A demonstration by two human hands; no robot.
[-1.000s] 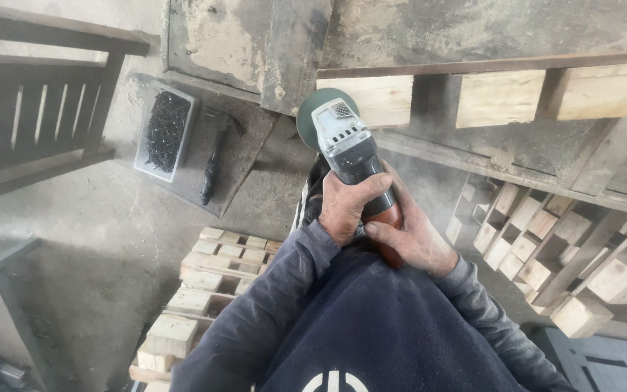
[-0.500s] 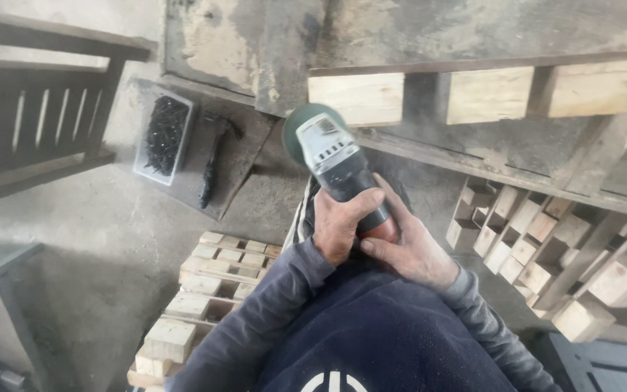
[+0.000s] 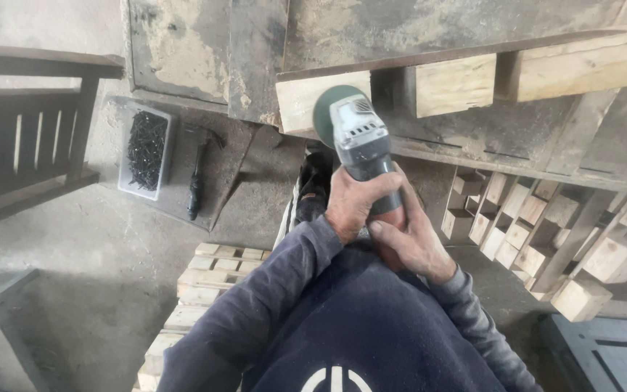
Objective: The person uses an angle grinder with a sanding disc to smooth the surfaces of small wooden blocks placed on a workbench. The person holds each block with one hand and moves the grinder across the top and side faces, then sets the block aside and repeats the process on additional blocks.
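I hold a grey angle grinder [image 3: 361,145] with a dark green disc in both hands. My left hand [image 3: 353,203] wraps its body from the left. My right hand [image 3: 415,243] grips the red rear end from below and the right. The disc sits against the end face of a pale wooden block [image 3: 306,98] fixed under a dark weathered board [image 3: 437,29]. Two more pale blocks [image 3: 455,83] [image 3: 582,69] stand further right along the same board. My dark blue sleeves fill the bottom of the view.
A white tray of black screws [image 3: 145,149] and a hammer [image 3: 197,174] lie on a dark board at left. Stacked pale wooden pallets [image 3: 205,283] sit below. Several loose wooden blocks [image 3: 546,232] pile at right. A dark wooden railing [image 3: 23,138] stands far left.
The grinder has shifted left, its disc now against the end of the leftmost pale block. Both hands kept their grip.
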